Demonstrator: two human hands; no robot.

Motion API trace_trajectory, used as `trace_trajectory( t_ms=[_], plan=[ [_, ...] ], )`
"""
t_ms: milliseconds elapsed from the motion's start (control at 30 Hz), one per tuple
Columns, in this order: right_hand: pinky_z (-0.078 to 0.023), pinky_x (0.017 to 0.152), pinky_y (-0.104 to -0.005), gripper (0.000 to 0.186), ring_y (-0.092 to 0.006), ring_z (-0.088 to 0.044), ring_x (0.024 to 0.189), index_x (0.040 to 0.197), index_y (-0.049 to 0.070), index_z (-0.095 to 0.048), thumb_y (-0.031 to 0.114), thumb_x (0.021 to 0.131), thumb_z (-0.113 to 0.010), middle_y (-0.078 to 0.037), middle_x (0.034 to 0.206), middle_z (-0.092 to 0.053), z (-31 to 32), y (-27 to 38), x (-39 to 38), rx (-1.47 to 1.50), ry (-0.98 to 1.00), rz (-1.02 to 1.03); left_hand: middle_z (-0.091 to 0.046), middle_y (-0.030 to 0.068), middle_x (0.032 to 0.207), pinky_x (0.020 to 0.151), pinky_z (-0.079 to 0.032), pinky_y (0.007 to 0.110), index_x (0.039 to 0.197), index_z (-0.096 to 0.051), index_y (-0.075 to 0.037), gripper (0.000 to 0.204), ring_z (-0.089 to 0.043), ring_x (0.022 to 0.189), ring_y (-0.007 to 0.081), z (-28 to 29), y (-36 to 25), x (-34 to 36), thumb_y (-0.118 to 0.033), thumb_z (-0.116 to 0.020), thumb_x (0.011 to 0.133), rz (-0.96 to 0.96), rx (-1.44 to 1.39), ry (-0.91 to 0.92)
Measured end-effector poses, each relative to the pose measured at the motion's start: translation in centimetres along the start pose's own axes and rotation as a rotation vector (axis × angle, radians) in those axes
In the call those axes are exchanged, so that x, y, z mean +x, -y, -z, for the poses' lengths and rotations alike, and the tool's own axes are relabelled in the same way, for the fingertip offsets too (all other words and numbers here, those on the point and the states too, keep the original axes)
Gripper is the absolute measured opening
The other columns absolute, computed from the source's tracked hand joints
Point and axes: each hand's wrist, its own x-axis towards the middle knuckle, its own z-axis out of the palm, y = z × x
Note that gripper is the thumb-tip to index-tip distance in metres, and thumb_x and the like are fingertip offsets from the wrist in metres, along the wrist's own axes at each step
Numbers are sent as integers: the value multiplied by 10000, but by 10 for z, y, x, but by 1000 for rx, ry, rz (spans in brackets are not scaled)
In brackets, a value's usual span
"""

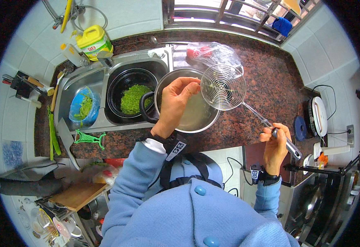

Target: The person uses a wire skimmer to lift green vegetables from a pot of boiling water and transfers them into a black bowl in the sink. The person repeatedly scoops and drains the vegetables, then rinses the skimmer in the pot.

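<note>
The right hand (276,146) was closed round the grip of a spiral-wire spider skimmer (223,87), fingers wrapped toward the far end of its long handle (254,111). The skimmer's round basket was held up at the left end of that handle, partly above the right side of a stainless-steel pot (193,131) and partly above the speckled granite countertop (270,74). The left hand (174,103) was raised over the pot, thumb and forefinger drawn together just beside the basket's rim; whether they pinched a small scrap or touched the wire, I could not tell.

The skimmer looked light and fairly stiff, though its thin coils would probably bend if squeezed hard. Wet metal would likely be slippery (the pot held cloudy liquid (194,117)), so the thick grip seemed the safest hold, with the weight of the basket pulling at the far end. The left fingers, if used on it, would do best lightly on the outer rim.
</note>
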Motion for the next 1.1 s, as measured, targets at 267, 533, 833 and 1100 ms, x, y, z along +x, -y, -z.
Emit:
trace_trajectory(
  t_ms=[267,533,833,1100],
  plan=[
    [-555,660,-399,278,-273,-663,683,1047,-28,-530,207,908,-581,-192,847,-650,-17,14,-18,-160,155,253,-655,77,780,638,-471,247,912,-636,-10,134,-609,683,127,-9,2,3,-107,-658,822,-87,407,-128],
    [-545,651,-322,212,-271,-688,705,977,-18,-581,169,879,-600,-187,839,-674,-30,25,-28,-501,221,484,-593,169,659,561,-461,374,802,-618,-22,101,-582,573,317,-4,16,7,-115,-592,831,-297,1161,-226],
    [-552,661,-362,251,-280,-681,710,989,-35,-562,197,894,-588,-212,863,-660,-23,23,-28,-494,239,411,-622,134,726,609,-466,336,855,-631,-23,71,-611,661,250,10,26,7,-73,-591,825,-404,965,-59],
    [-544,643,-356,275,-250,-651,638,1040,-26,-516,224,926,-514,-194,839,-641,-17,4,-22,-90,40,168,-664,39,925,781,-464,233,981,-650,1,161,-597,841,98,3,12,5,-110,-625,867,54,146,75]
  ],
)
